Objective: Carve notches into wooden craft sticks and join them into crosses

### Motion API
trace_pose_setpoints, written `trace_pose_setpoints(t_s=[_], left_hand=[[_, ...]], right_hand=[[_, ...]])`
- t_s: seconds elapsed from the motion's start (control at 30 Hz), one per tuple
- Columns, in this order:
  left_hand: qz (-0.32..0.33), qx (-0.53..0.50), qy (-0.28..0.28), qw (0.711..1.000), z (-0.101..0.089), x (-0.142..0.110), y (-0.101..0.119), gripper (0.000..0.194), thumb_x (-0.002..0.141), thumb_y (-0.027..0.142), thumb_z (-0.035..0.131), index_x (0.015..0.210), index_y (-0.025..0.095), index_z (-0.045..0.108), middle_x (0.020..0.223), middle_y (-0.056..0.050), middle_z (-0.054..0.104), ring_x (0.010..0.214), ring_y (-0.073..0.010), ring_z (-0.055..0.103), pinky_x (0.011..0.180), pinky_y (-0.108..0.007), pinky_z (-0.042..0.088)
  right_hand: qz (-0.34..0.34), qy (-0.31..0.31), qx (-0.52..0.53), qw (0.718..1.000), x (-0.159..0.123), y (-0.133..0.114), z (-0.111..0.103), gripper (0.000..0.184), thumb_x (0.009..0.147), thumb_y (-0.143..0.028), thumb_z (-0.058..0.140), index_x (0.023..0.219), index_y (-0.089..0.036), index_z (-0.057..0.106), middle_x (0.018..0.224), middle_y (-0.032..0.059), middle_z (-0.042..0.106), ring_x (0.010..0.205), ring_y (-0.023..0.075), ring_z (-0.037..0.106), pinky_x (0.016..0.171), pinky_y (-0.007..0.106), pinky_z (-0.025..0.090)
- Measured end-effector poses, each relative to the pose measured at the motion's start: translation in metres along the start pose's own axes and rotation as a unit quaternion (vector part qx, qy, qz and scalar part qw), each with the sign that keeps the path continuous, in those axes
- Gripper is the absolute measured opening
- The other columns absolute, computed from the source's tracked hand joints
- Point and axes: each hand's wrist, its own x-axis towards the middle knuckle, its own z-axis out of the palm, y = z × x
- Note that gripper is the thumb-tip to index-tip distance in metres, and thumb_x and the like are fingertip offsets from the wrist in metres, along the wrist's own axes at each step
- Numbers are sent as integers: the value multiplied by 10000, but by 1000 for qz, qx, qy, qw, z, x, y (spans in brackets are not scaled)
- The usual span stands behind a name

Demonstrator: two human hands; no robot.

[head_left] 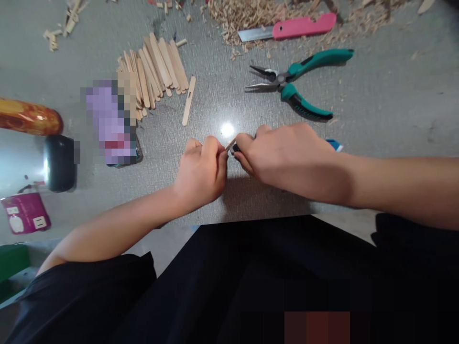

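Head view: over the grey surface (387,105), your right hand (292,153) clenches a mostly hidden blue-ended tool (334,144) and your left hand (201,169) pinches a thin wooden piece (230,144). It bridges the gap between them, slanting away from you toward your right thumb. Fingers hide its ends; whether the tool touches it, you cannot tell.

Thin, pale wooden stick (230,145) — mostly hidden, slanting up to the right near the frame's centre, dark-ended tool (235,148) — largely covered, its visible end close beside the stick.
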Motion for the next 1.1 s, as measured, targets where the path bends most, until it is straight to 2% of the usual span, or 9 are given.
trace_pose_setpoints(t_s=[0.2, 0.43, 0.6, 0.8, 0.93, 1.1], left_hand=[[-26, -19, 1, 999, -6, 8, -1, 192, 1136, 387, 590, 963, 304, 583, 749, -27, 711, 699, -261, 631, 843, -496, 565], [-34, -33, -14, 999, -10, 16, -5, 213, 1121, 388, 611, 938, 290, 660, 725, -16, 743, 674, -256, 678, 882, -514, 592], [-37, -27, -17, 999, -10, 17, -6, 217, 1119, 402, 636, 943, 294, 702, 719, -18, 747, 690, -265, 699, 883, -518, 604], [-41, -41, -32, 998, -12, 18, -4, 223, 1130, 401, 642, 950, 278, 690, 746, -27, 736, 699, -255, 688, 847, -484, 585], [-39, -39, -31, 998, -12, 19, -5, 230, 1126, 426, 637, 946, 290, 682, 758, -28, 733, 717, -259, 673, 826, -475, 578], [-53, -29, -19, 998, -12, 21, -7, 166, 1124, 392, 645, 998, 290, 679, 795, -29, 738, 772, -262, 688, 803, -444, 549]], right_hand=[[-10, -29, 17, 999, 6, 4, -6, 503, 1258, -406, 359, 1425, -141, 752, 1124, 221, 870, 809, 294, 736, 682, 377, 283], [-46, -43, 6, 998, 10, 14, -7, 531, 1262, -469, 334, 1348, -163, 759, 995, 166, 838, 701, 266, 649, 669, 396, 238], [-59, -43, 21, 997, 13, 23, -4, 593, 1257, -521, 310, 1380, -185, 784, 937, 149, 844, 693, 277, 646, 696, 394, 281], [-56, -64, 10, 996, 19, 30, -9, 576, 1233, -528, 390, 1343, -192, 845, 853, 130, 826, 739, 318, 694, 740, 416, 344], [-50, -67, 30, 996, 20, 34, -14, 526, 1243, -498, 423, 1266, -193, 852, 788, 103, 779, 673, 253, 599, 737, 413, 316], [-87, -52, 61, 993, 18, 43, -12, 508, 1258, -524, 441, 1155, -213, 830, 740, 59, 700, 626, 203, 490, 710, 413, 296]])
